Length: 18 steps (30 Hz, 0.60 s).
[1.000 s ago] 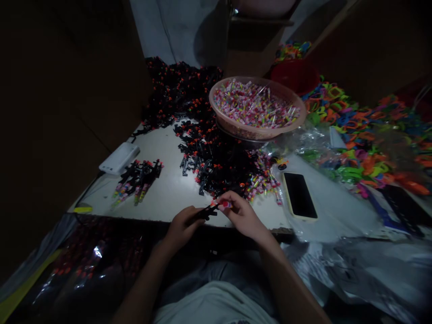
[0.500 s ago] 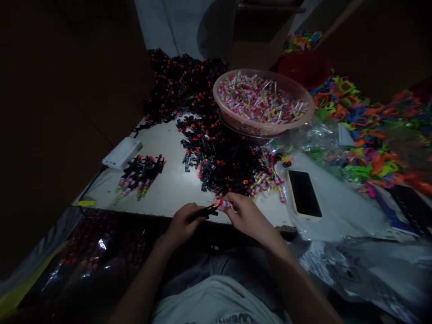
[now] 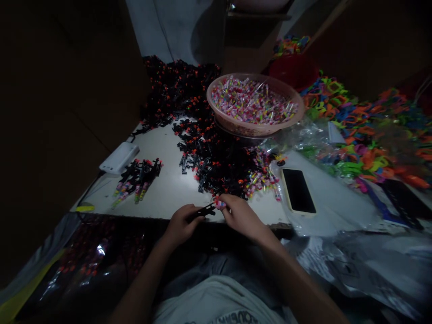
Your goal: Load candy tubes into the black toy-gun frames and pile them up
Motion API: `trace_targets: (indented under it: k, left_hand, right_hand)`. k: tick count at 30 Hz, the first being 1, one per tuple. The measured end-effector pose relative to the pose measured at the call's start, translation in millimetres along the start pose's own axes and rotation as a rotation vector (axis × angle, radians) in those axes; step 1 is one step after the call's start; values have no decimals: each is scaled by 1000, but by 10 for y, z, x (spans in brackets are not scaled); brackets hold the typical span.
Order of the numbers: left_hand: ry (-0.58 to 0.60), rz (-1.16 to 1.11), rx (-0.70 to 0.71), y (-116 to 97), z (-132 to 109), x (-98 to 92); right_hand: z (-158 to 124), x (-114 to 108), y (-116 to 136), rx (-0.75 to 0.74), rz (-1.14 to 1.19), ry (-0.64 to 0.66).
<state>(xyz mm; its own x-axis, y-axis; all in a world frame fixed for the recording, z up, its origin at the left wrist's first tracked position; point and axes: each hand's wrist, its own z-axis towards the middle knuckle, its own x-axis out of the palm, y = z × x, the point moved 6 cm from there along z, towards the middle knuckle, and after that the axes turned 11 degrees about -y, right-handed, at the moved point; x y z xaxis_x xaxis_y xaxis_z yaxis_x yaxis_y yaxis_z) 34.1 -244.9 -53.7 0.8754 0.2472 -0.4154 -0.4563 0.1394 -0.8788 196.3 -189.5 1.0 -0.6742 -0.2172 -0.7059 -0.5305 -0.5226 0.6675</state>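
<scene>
My left hand (image 3: 180, 226) is closed around one end of a small black toy gun (image 3: 206, 210) at the table's front edge. My right hand (image 3: 240, 217) pinches a short tube in pink, white and blue wrapping (image 3: 220, 204) against the gun's orange-red tip; my fingers partly cover the tube, so I cannot tell how far the two are joined. Just beyond my hands lies a heap of black toy guns (image 3: 216, 157) with orange tips. Small colourful wrapped tubes (image 3: 261, 180) lie at its right. To the left, several toy guns with tubes attached (image 3: 138, 177) are gathered together.
A pink basket (image 3: 256, 128) full of wrapped tubes stands behind the heap. On the right are a phone (image 3: 299, 191), clear plastic bags and a pile of bright plastic pieces (image 3: 364, 153). A white power bank (image 3: 119, 157) sits at the table's left edge.
The view has shifted slightly, so the table's things appear a little further left. Less of the wrapped tube shows past my right fingers. Both hands keep their hold.
</scene>
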Motion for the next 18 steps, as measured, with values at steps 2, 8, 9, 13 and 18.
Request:
trace_targets:
  k: [2, 8, 9, 13, 18]
  left_hand:
    - [-27, -117, -153, 28, 21, 14]
    - [-290, -644, -716, 27, -85, 52]
    - [-315, -729, -791, -8, -124, 80]
    - [-331, -913, -889, -183, -214, 185]
    - [-348, -898, -831, -194, -258, 220]
  right_hand:
    - [-25, -15, -77, 84, 119, -66]
    - [-335, 152, -145, 273, 455, -267]
    - [-388, 200, -107, 250, 467, -272]
    - [-520, 296, 9, 201, 472, -299]
    - [-548, 215, 31, 229, 462, -365]
